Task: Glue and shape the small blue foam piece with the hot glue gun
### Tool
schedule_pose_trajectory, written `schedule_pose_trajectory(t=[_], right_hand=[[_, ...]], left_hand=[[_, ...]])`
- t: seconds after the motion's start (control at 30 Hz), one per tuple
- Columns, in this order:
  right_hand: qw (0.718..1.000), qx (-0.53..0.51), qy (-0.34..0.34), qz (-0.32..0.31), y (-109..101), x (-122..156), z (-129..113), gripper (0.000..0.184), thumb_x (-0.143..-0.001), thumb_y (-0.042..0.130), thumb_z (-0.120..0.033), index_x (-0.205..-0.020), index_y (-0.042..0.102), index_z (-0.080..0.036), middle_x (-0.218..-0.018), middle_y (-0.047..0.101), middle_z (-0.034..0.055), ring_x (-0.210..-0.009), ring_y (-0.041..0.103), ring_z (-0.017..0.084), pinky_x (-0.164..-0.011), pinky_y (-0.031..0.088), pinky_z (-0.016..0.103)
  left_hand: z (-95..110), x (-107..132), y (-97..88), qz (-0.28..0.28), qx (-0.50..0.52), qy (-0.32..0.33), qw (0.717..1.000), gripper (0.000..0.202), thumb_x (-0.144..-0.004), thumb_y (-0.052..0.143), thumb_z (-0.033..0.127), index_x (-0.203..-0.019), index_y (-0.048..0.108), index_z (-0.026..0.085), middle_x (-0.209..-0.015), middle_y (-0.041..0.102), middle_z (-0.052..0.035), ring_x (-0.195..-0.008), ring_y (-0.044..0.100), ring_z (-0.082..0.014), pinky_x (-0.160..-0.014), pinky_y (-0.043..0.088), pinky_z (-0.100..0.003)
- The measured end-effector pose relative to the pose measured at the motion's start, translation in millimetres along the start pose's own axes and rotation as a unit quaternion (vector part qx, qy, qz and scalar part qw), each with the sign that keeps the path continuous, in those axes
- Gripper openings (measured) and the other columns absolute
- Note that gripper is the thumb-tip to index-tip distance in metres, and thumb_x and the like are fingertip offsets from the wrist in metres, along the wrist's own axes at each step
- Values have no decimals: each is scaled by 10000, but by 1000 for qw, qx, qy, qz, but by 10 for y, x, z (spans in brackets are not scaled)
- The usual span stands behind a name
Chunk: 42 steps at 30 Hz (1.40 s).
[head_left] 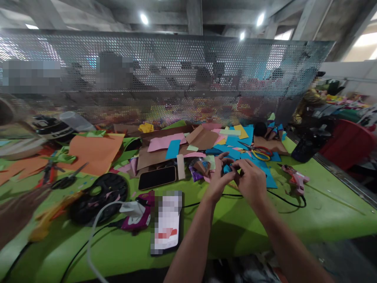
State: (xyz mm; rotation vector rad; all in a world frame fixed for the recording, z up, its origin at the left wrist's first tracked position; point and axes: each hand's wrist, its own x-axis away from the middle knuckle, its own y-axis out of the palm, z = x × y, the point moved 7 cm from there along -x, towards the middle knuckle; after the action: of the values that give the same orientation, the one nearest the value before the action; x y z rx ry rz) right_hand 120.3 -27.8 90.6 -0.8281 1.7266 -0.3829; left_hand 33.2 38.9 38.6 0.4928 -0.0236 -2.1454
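Both my hands meet over the green table [324, 208], right of centre. My left hand [219, 177] and my right hand [251, 179] pinch a small blue paper piece [226, 169] between their fingertips, fingers curled. Under and behind the hands lie blue paper sheets [235, 142]. A crumpled purple wrapper [196, 170] sits just left of my left hand. A black cable [282, 198] runs under my wrists.
Coloured paper scraps, an orange sheet [96, 151], a dark phone [157, 177], red-and-yellow scissors [260, 152], a pink glue gun [296, 180], black scissors [69, 179] and a black round tray [98, 196] cover the table. A perforated metal screen [165, 74] stands behind. Other people sit beyond it.
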Motion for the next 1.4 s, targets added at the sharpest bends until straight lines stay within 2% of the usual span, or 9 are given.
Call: schedule_pose_trajectory(t=[0.23,0.33,0.47,0.77,1.07,1.4], right_hand=[[1000,-1,-9,0,-43,-2,1,173,-931,523,-223,-832,664,-203,-814,670,33,-620,536,146,-613,357,263],[1000,0,-20,-5,-47,-12,8,185,-951,510,-228,-870,673,-197,-844,683,45,-687,572,165,-637,375,268],[1000,-2,-24,-8,-62,-29,21,196,-963,523,-284,-868,672,-199,-855,692,53,-767,613,190,-661,397,278],[999,-14,-22,-25,-105,-30,21,213,-974,495,-273,-879,673,-202,-870,702,59,-767,630,193,-648,408,286],[994,47,-89,-29,-125,-28,-37,225,-988,477,-248,-905,676,-182,-876,704,71,-758,611,186,-656,377,284],[968,138,-182,-103,-98,-121,-49,270,-988,446,-208,-841,669,-176,-781,662,63,-724,553,192,-683,337,312]], left_hand=[[46,10,33,-5,-31,-19,999,675,-708,655,286,-1326,392,217,-1175,523,-62,-1119,518,-235,-985,408,-368],[56,21,58,-11,-31,-29,999,709,-711,668,261,-1352,365,237,-1177,509,-50,-1098,521,-220,-958,425,-351],[63,33,80,-20,-23,-31,999,701,-727,667,268,-1356,358,259,-1183,497,-42,-1095,515,-215,-951,429,-343],[106,31,92,-24,-30,-27,999,683,-724,664,278,-1337,365,250,-1201,509,-53,-1159,494,-231,-983,406,-348],[114,41,140,-36,-40,-42,998,731,-729,712,321,-1352,341,231,-1219,484,-70,-1172,489,-243,-1004,395,-356],[120,36,182,-53,-50,-30,997,728,-748,718,355,-1360,345,231,-1176,519,-68,-1097,520,-232,-994,400,-370]])
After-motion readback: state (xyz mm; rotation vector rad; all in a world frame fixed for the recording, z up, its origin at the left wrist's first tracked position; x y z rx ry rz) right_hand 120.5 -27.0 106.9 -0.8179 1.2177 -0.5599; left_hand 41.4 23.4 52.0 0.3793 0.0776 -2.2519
